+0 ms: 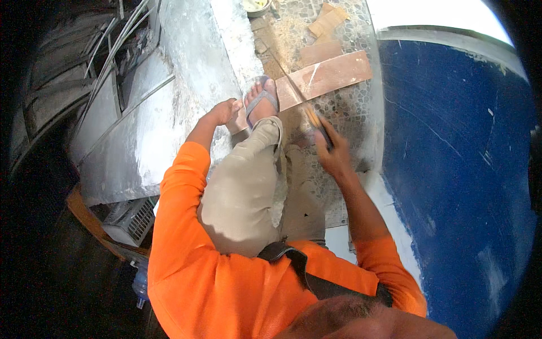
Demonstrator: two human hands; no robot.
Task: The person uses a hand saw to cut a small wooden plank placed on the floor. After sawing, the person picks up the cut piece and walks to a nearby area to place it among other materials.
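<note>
A pinkish-brown wooden board (333, 73) lies slantwise across the pebbled floor, with my sandalled foot (262, 104) pressing on it. My left hand (226, 111) is closed at the board's left end, beside the whitish ledge; part of its grip is hidden. In my right hand (334, 150) is the handle of a handsaw (298, 90), closed in my fingers. Its long thin blade shows nearly edge-on, smeared by motion, and crosses the board just right of my foot. The exact contact between blade and wood is too blurred to make out.
Beyond the board lie sawdust and brown offcuts (328, 21). A round container (257, 7) stands at the far edge. The whitish ledge (197, 56) rises on the left; a scuffed blue surface (451, 130) curves along the right. A plastic bottle (140, 282) is low on the left.
</note>
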